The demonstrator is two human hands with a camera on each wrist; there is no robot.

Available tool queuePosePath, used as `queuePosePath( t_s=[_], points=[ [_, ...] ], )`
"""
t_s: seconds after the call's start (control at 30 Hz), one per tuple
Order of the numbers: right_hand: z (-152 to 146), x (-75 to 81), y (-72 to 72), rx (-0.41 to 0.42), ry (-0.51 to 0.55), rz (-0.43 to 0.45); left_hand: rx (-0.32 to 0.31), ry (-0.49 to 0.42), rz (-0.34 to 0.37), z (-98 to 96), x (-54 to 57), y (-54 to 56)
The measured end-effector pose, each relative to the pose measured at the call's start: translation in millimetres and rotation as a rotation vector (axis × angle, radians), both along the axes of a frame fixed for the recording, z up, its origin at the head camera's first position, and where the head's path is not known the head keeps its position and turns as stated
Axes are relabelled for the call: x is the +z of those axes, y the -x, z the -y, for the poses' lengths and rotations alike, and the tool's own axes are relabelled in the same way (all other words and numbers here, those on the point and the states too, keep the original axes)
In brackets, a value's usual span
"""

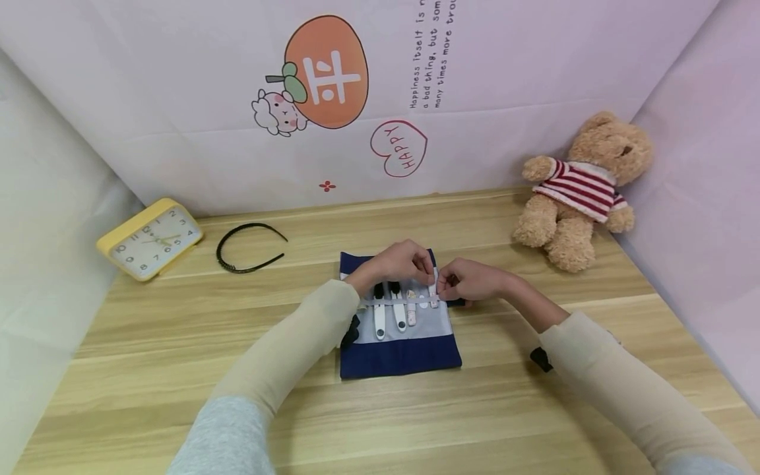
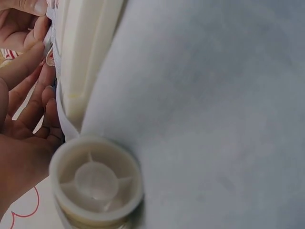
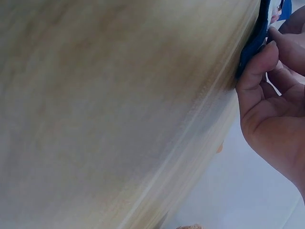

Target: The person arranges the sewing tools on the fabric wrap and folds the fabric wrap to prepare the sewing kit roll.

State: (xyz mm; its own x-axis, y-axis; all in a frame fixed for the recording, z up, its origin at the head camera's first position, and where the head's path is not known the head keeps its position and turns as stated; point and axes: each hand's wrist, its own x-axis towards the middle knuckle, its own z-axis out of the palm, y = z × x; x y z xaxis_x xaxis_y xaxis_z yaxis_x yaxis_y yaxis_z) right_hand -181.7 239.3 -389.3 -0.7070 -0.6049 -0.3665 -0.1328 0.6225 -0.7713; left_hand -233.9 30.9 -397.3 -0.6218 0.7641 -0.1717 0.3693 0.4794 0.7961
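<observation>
An unrolled navy-and-grey tool pouch [image 1: 400,356] lies flat on the wooden table, white-handled tools [image 1: 380,320] tucked under its elastic band [image 1: 388,302]. Over its upper right part, my left hand [image 1: 400,260] pinches the upper end of a slim white patterned tool [image 1: 433,297] in the last place of the band. My right hand [image 1: 469,280] comes from the right and pinches the pouch's side by the band, its fingertips close to the left ones. Its thumb and finger meet at the blue edge [image 3: 252,43] in the right wrist view. A cream round-ended handle [image 2: 95,181] looms large in the left wrist view.
A yellow clock [image 1: 157,241] and a black headband [image 1: 225,247] lie at the back left. At the back right a teddy bear [image 1: 576,191] in a striped top leans by the wall. Printed white sheeting [image 1: 208,152] closes off the back.
</observation>
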Motion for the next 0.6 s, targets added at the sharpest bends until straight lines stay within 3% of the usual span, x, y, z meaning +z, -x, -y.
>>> queuePosePath(
  t_s=[0.17,0.6],
  points=[
    [0.2,3.4,-1.5,-0.001,0.001,-0.002,-0.047,0.029,-0.033,-1.9,-1.0,-1.2],
    [2.3,1.7,-5.1,-0.031,-0.010,-0.025,-0.033,0.078,-0.074,0.9,0.8,-2.9]
  ],
)
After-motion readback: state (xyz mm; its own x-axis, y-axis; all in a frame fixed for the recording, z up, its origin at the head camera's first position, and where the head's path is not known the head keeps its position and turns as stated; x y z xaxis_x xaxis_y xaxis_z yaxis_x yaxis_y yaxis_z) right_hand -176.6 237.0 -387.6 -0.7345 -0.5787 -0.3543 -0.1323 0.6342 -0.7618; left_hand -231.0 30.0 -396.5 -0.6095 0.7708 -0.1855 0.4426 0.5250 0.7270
